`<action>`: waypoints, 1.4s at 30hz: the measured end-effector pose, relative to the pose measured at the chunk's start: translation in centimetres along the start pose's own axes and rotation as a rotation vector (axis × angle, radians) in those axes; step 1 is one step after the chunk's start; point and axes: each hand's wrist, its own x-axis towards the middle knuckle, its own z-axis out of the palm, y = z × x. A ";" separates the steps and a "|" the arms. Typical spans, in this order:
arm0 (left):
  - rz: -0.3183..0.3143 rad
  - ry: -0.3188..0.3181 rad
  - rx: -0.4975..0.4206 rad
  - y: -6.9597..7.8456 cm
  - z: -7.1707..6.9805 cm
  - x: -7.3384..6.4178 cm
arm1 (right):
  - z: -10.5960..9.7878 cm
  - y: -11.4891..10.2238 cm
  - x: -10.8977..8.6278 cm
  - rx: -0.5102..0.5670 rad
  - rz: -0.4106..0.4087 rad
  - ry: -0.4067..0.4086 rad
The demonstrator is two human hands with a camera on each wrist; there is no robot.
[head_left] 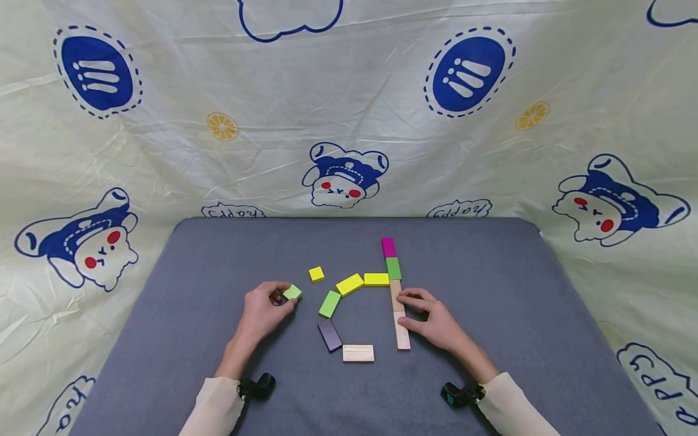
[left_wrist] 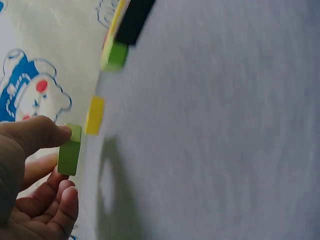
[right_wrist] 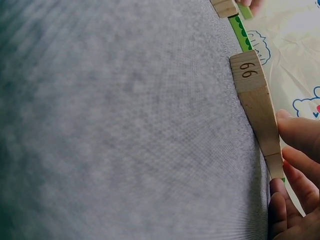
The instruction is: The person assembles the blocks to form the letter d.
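Note:
My left hand pinches a light green block between thumb and fingers, left of the other blocks. In the left wrist view the same green block shows at the fingertips. My right hand touches the right side of a straight column: its thumb is at the pale wooden block, its fingers at the tan wooden block. Further up the column lie a green block and a magenta block. A curve of blocks runs left from the column: yellow, yellow, green, dark purple, pale wood.
A small yellow block lies apart, beyond the left hand. Everything lies on a grey cloth-covered table. A printed white curtain hangs behind and at both sides. Dark wrist cameras are strapped to both wrists.

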 end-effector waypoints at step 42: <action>0.391 -0.534 -0.151 8.8 8.5 -3.5 | -0.1 0.3 0.1 -0.010 -0.049 0.002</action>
